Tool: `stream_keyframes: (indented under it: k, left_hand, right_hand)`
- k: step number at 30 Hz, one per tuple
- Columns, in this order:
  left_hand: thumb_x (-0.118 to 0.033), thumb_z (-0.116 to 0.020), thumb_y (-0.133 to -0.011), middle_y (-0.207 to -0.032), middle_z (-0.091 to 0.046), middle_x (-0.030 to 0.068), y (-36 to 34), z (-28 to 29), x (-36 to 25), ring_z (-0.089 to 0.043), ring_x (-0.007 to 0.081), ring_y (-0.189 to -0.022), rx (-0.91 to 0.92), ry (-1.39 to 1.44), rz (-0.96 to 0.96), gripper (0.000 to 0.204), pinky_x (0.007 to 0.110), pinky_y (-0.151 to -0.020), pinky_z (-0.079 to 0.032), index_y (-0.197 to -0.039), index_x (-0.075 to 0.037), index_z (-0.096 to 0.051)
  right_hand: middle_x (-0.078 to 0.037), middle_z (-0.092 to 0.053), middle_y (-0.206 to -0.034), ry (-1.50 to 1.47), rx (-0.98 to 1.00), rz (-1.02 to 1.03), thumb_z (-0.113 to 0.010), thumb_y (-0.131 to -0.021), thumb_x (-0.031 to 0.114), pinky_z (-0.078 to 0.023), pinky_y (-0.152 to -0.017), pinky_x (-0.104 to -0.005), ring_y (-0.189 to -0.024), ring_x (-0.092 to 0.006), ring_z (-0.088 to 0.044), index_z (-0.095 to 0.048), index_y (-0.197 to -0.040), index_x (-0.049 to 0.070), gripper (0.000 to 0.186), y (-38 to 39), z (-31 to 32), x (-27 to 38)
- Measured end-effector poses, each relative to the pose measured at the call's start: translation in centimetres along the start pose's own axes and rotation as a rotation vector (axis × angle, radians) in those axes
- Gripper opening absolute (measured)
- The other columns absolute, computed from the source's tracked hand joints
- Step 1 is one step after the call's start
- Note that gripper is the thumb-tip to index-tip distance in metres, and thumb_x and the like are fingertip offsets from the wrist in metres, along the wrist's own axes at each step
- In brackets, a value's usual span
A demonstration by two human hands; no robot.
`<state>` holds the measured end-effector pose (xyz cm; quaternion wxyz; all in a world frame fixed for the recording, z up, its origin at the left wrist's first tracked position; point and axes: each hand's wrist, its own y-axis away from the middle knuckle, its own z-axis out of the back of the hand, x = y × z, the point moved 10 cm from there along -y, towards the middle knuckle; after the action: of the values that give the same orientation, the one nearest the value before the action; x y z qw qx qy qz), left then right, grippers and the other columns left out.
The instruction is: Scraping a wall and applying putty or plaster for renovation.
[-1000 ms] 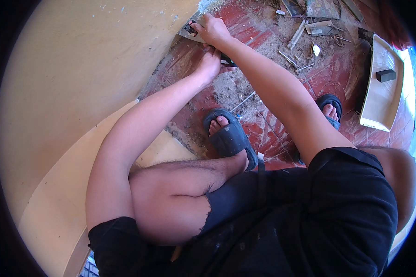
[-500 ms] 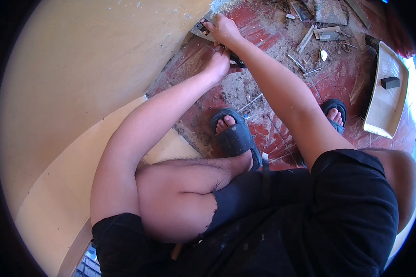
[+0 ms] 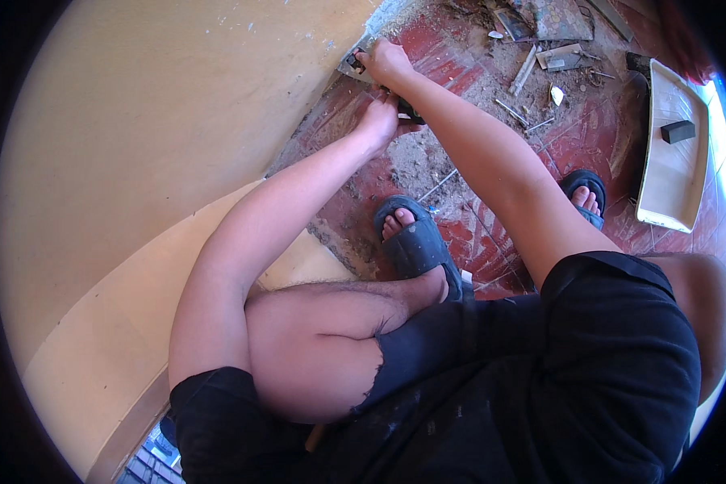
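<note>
Both my hands are at the foot of the yellow wall (image 3: 177, 105), over the red tiled floor (image 3: 492, 234). My right hand (image 3: 387, 64) is closed on a dark tool (image 3: 410, 111) beside a flat grey plate (image 3: 348, 68) at the wall's base. Just nearer to me, my left hand (image 3: 379, 121) is closed round the same tool's rear part. My fingers cover most of it, so its exact kind cannot be made out. Whether the plate belongs to the tool is also unclear.
Grey dust and rubble (image 3: 427, 157) lie around my sandalled feet (image 3: 415, 238). Broken strips (image 3: 524, 71) and flat scraps (image 3: 561, 20) are scattered at the far right. A cream tray-like panel (image 3: 669, 181) with a black block (image 3: 678, 131) on it lies to the right.
The view has shifted slightly, so floor objects sit a little differently in it. Both hands keep hold of the dark tool by the wall, with little visible movement.
</note>
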<state>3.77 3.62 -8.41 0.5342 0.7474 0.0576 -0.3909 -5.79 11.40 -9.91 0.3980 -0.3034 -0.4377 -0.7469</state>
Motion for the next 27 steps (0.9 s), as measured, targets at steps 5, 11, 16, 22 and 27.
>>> stream_keyframes:
  k: [5,11,16,22,27]
  left_hand:
    - [-0.027,-0.032,-0.097,-0.099,-0.053,0.0083,-0.1,0.9,0.4,-0.057,0.0183,-0.082,-0.025,-0.006,0.013,0.027,0.032,-0.071,-0.052,-0.111,-0.006,-0.042]
    - [-0.028,-0.032,-0.097,-0.100,-0.054,0.0086,-0.3,0.5,0.4,-0.057,0.0185,-0.083,-0.007,-0.010,0.018,0.029,0.032,-0.071,-0.051,-0.109,-0.005,-0.044]
    - [-0.030,-0.031,-0.097,-0.100,-0.054,0.0089,0.4,0.7,-0.6,-0.057,0.0189,-0.084,0.018,-0.026,0.008,0.031,0.032,-0.071,-0.052,-0.109,-0.005,-0.045]
    - [-0.029,-0.031,-0.097,-0.099,-0.055,0.0086,0.0,-1.0,0.0,-0.057,0.0183,-0.083,0.047,0.045,-0.007,0.030,0.033,-0.072,-0.052,-0.108,-0.005,-0.046]
    - [-0.026,-0.034,-0.096,-0.096,-0.055,0.0080,0.5,0.5,0.6,-0.058,0.0185,-0.083,0.000,-0.008,0.023,0.028,0.032,-0.072,-0.052,-0.106,-0.004,-0.047]
  right_hand:
    - [-0.027,-0.061,-0.087,-0.060,-0.040,0.084,-0.059,-0.083,0.035,-0.051,-0.073,-0.0412,-0.082,-0.0369,-0.063,-0.051,-0.101,-0.006,0.046,0.8,0.2,1.3]
    - [-0.027,-0.062,-0.086,-0.053,-0.052,0.091,-0.058,-0.083,0.036,-0.049,-0.074,-0.0433,-0.084,-0.0392,-0.061,-0.050,-0.100,-0.006,0.046,0.6,0.1,1.0]
    - [-0.027,-0.061,-0.087,-0.122,-0.024,0.027,-0.059,-0.082,0.039,-0.047,-0.078,-0.0447,-0.090,-0.0412,-0.059,-0.051,-0.100,-0.005,0.048,0.2,-0.5,0.9]
    - [-0.028,-0.061,-0.092,0.026,0.162,-0.076,-0.057,-0.084,0.037,-0.049,-0.079,-0.0400,-0.090,-0.0347,-0.062,-0.055,-0.102,-0.007,0.048,-1.8,-2.0,-3.1]
    - [-0.028,-0.062,-0.082,-0.023,-0.080,0.008,-0.058,-0.083,0.037,-0.049,-0.076,-0.0436,-0.084,-0.0402,-0.061,-0.055,-0.096,-0.006,0.045,-0.3,-1.1,-1.0]
